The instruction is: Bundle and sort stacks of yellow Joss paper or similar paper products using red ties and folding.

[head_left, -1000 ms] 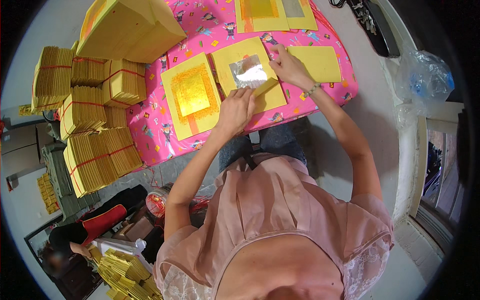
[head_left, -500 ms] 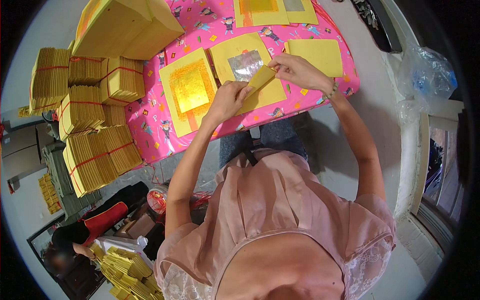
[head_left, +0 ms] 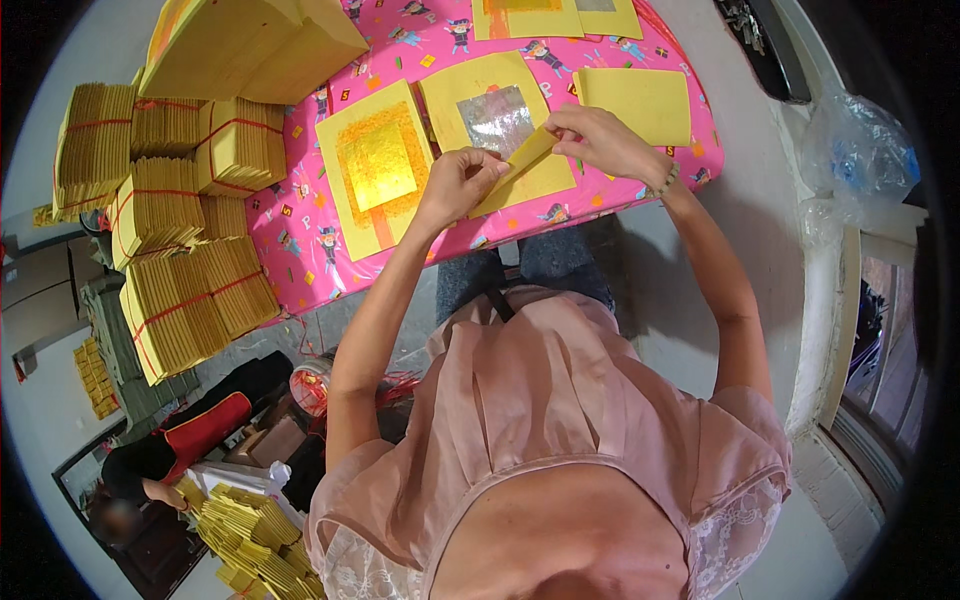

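1. At the left, tied bundles (head_left: 160, 215) of folded yellow paper, bound with red cord, look finished.
2. Beside them, a tall yellow stack (head_left: 250, 55) shows no cord.
3. The gold-foil sheet (head_left: 375, 170) lies flat, apparently unfolded.
4. The left hand (head_left: 458, 185) pinches the near end of a narrow paper strip (head_left: 530, 152) between thumb and forefinger.
5. That strip slants between both hands, over the silver-foil sheet (head_left: 495, 118); its folding looks partway along.
6. The right hand (head_left: 598, 143) pinches the far end, thumb against fingertips.
7. A plain yellow paper (head_left: 640, 105) lies to the right, untouched.
8. Underneath, the pink tablecloth (head_left: 295, 275) carries printed cartoon figures.
9. Around the room, from the left: a co-worker's hand (head_left: 165, 493) at a loose yellow pile (head_left: 245, 525), its grip too small to tell; then, far right, a clear plastic bag (head_left: 860, 155) by the wall.
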A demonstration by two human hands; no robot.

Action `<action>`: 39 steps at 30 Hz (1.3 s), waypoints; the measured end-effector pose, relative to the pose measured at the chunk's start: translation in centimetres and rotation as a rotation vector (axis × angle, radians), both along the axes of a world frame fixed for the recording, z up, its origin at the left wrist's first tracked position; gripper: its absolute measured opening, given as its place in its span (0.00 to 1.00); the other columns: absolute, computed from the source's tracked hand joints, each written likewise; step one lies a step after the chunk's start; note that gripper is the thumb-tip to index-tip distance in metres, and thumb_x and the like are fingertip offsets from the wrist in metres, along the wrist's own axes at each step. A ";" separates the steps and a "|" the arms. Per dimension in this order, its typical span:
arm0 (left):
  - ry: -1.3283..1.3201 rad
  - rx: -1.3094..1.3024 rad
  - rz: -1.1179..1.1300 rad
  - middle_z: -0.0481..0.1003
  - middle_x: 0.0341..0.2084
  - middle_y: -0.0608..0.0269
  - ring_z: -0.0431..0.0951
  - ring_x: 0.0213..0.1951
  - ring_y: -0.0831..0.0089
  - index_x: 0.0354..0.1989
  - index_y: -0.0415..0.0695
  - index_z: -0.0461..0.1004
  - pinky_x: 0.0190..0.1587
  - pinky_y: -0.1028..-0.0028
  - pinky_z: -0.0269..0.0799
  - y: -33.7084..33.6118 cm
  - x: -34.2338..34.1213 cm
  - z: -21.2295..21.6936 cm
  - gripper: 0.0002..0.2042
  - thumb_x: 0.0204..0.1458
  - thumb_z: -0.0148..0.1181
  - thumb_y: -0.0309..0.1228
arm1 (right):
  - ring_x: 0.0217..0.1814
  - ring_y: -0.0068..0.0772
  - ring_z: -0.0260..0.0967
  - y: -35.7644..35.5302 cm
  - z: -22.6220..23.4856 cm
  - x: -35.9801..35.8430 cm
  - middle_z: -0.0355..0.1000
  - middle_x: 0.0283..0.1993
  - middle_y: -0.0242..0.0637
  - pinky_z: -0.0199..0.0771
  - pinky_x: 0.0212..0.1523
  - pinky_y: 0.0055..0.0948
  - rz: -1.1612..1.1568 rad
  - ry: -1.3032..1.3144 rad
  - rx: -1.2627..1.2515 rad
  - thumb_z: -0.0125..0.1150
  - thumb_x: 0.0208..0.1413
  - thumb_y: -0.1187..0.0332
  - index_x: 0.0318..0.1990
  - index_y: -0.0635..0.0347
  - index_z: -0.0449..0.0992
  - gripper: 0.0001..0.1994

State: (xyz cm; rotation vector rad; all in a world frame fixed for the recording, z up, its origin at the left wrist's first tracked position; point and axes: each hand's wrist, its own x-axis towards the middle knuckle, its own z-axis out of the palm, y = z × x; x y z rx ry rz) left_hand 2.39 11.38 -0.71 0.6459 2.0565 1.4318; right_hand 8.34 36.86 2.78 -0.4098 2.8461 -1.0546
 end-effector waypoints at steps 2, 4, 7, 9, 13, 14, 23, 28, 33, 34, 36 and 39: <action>0.010 -0.013 0.001 0.74 0.20 0.66 0.68 0.27 0.84 0.32 0.35 0.79 0.30 0.76 0.67 0.0 0.1 0.0 0.12 0.55 0.62 0.35 | 0.36 0.37 0.71 0.0 -0.1 0.0 0.70 0.35 0.42 0.70 0.40 0.34 0.018 -0.019 0.029 0.61 0.53 0.71 0.43 0.64 0.71 0.12; 0.052 0.047 -0.005 0.74 0.19 0.66 0.68 0.26 0.84 0.32 0.35 0.79 0.29 0.76 0.67 0.1 0.2 -0.1 0.12 0.55 0.62 0.35 | 0.36 0.37 0.71 0.1 -0.4 0.3 0.70 0.35 0.42 0.70 0.39 0.34 0.016 -0.003 0.003 0.62 0.52 0.71 0.42 0.63 0.70 0.12; 0.057 0.036 -0.012 0.74 0.19 0.66 0.68 0.25 0.83 0.32 0.34 0.78 0.29 0.75 0.67 0.2 0.2 0.0 0.12 0.55 0.62 0.34 | 0.35 0.39 0.70 -0.2 0.1 0.8 0.68 0.34 0.42 0.70 0.39 0.34 -0.070 0.016 -0.046 0.64 0.50 0.71 0.40 0.63 0.68 0.12; 0.043 0.023 0.001 0.74 0.19 0.65 0.68 0.25 0.83 0.31 0.34 0.78 0.29 0.75 0.67 0.1 0.2 0.0 0.12 0.55 0.61 0.34 | 0.34 0.41 0.69 -0.5 1.1 1.4 0.68 0.34 0.41 0.70 0.39 0.34 -0.147 0.018 -0.071 0.65 0.49 0.71 0.38 0.63 0.67 0.13; 0.078 0.004 -0.006 0.73 0.18 0.63 0.68 0.24 0.83 0.31 0.34 0.78 0.28 0.75 0.67 0.0 -0.1 -0.5 0.13 0.55 0.61 0.34 | 0.39 0.42 0.68 -1.1 1.2 2.8 0.66 0.35 0.38 0.70 0.40 0.37 -0.003 0.038 0.201 0.70 0.41 0.71 0.37 0.60 0.66 0.18; 0.073 0.005 -0.007 0.73 0.18 0.63 0.68 0.24 0.83 0.31 0.34 0.78 0.28 0.75 0.67 0.2 -0.1 -0.5 0.13 0.55 0.61 0.34 | 0.42 0.42 0.68 -1.1 0.6 3.1 0.65 0.36 0.37 0.70 0.41 0.37 0.091 0.140 0.219 0.71 0.38 0.70 0.36 0.59 0.67 0.19; 0.101 0.030 -0.002 0.75 0.18 0.60 0.71 0.25 0.79 0.30 0.34 0.78 0.29 0.72 0.69 0.1 -0.2 -1.0 0.13 0.55 0.61 0.35 | 0.44 0.40 0.69 -0.9 -0.1 2.6 0.69 0.34 0.37 0.71 0.44 0.36 0.250 0.187 0.366 0.69 0.41 0.64 0.32 0.59 0.71 0.14; 0.078 -0.050 -0.005 0.75 0.18 0.59 0.71 0.24 0.79 0.30 0.33 0.78 0.29 0.72 0.69 0.4 -0.1 -0.1 0.14 0.54 0.61 0.36 | 0.37 0.41 0.70 -0.1 -0.2 2.5 0.69 0.29 0.37 0.71 0.39 0.36 0.242 0.160 0.334 0.61 0.50 0.64 0.32 0.59 0.72 0.09; 0.098 -0.031 -0.013 0.73 0.17 0.61 0.69 0.24 0.81 0.29 0.33 0.77 0.28 0.72 0.68 0.2 -0.2 -0.6 0.14 0.55 0.60 0.36 | 0.36 0.43 0.70 -0.5 0.3 2.3 0.70 0.30 0.39 0.71 0.37 0.39 0.193 0.205 0.310 0.58 0.54 0.64 0.33 0.59 0.72 0.08; 0.106 -0.014 -0.013 0.72 0.16 0.62 0.68 0.23 0.81 0.29 0.33 0.77 0.27 0.72 0.67 0.1 -0.3 -0.8 0.14 0.55 0.60 0.36 | 0.36 0.44 0.70 -0.5 0.3 2.3 0.69 0.31 0.39 0.71 0.37 0.39 0.178 0.224 0.308 0.57 0.55 0.65 0.35 0.60 0.72 0.08; 0.114 -0.013 -0.017 0.72 0.16 0.62 0.68 0.23 0.81 0.29 0.33 0.77 0.27 0.72 0.67 0.3 -0.3 -0.6 0.14 0.55 0.60 0.36 | 0.36 0.45 0.69 -0.5 0.4 2.2 0.69 0.33 0.40 0.71 0.36 0.40 0.158 0.240 0.307 0.57 0.56 0.65 0.36 0.60 0.71 0.08; 0.065 -0.004 -0.018 0.72 0.16 0.63 0.68 0.23 0.81 0.30 0.34 0.77 0.27 0.72 0.67 0.3 -0.3 -0.7 0.14 0.55 0.60 0.36 | 0.35 0.46 0.69 -0.7 0.8 1.9 0.68 0.34 0.41 0.71 0.35 0.40 0.133 0.276 0.264 0.57 0.56 0.66 0.37 0.62 0.69 0.09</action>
